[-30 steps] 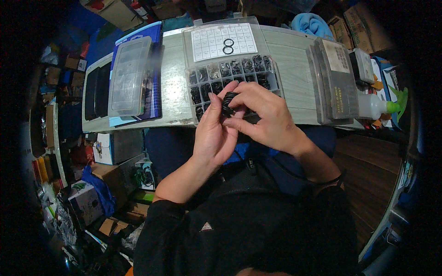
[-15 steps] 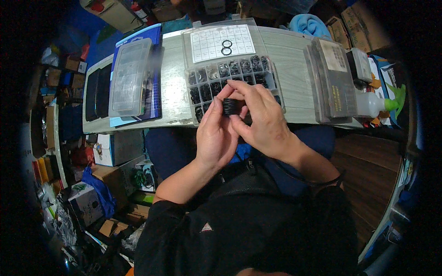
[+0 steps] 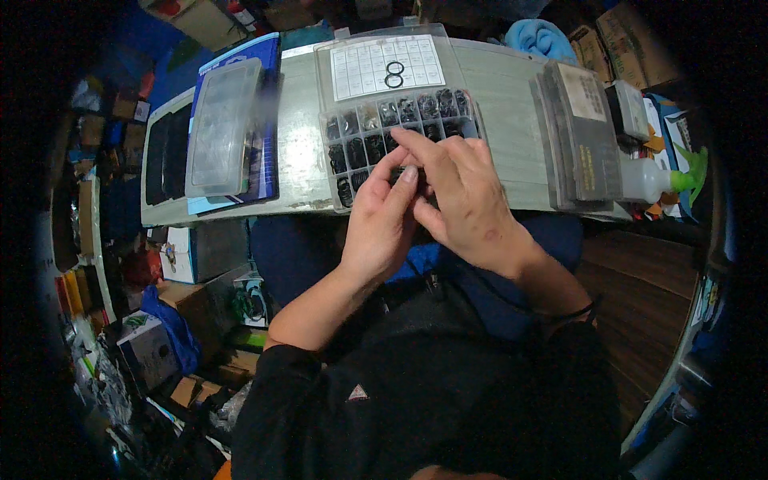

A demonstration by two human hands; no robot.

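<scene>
A clear compartment box (image 3: 364, 136) full of black O-rings (image 3: 444, 104) lies open on the table, its lid (image 3: 344, 72) raised behind it with a white chart and two loose black rings (image 3: 394, 74) on it. My left hand (image 3: 384, 216) is curled over the box's front, its thumb beside my right fingers. My right hand (image 3: 468, 196) bends over it, the index finger reaching across the middle compartments. Both are closed together; what they hold is hidden behind the fingers.
A clear case (image 3: 220, 120) on blue packs and dark flat items (image 3: 160, 152) lie on the table's (image 3: 296, 128) left. Stacked cases (image 3: 584, 136), a spray bottle (image 3: 648, 180) and a blue cloth (image 3: 536, 40) are at the right. Cluttered boxes (image 3: 152, 344) stand at lower left.
Both hands have shifted slightly, the right index finger moving up over the compartments. The stack of black rings seen between my fingers earlier is now hidden.
</scene>
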